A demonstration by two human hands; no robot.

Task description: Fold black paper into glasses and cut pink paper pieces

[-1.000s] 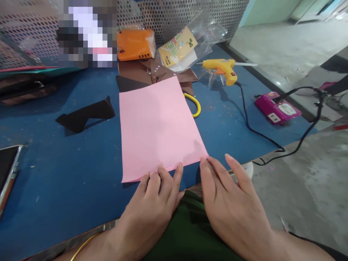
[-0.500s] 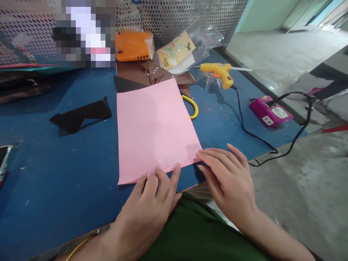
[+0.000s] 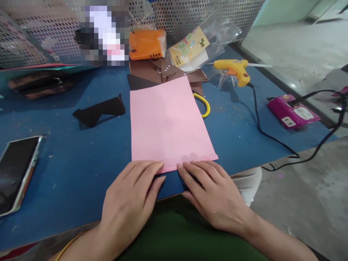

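Note:
A pink sheet of paper lies flat on the blue table, its near edge close to me. My left hand rests flat with fingers stretched out, fingertips touching the sheet's near left edge. My right hand lies flat beside it, fingers spread, fingertips on the near edge toward the right corner. Neither hand holds anything.
A black folded paper piece and a phone lie to the left. Brown paper, a yellow scissors handle, an orange tissue pack, a yellow glue gun and a magenta power strip lie behind and right.
Both hands slid left along the sheet's near edge and came closer together. The left hand's fingers flattened out. The view shifted, bringing the phone into sight.

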